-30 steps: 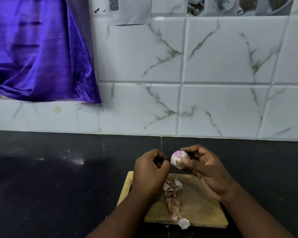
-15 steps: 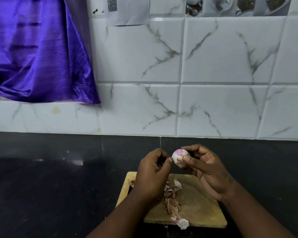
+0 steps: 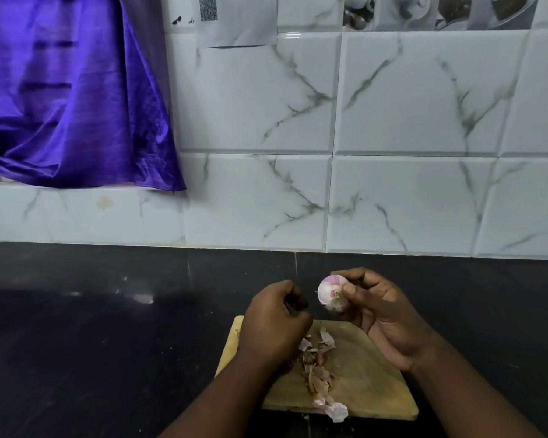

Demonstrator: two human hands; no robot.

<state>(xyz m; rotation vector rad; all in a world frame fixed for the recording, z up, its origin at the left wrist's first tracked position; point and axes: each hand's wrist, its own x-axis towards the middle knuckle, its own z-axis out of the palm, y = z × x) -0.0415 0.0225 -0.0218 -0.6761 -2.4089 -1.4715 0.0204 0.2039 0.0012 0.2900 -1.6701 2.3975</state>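
Note:
A small, partly peeled pink-white onion is held up over the far edge of a wooden cutting board. My right hand grips it, with the thumb pressed on its root end. My left hand hovers just left of the onion, a small gap apart from it, with its fingers curled inward. No peel shows between those fingers. A heap of dry onion skins lies down the middle of the board.
The board sits on a black stone counter near its front edge. A white marble-look tiled wall rises behind. A purple cloth hangs at the upper left, and a paper with a QR code is stuck on the wall.
My left hand has pulled away from the onion, down and to the left, opening a gap. My right hand still holds the onion in about the same place.

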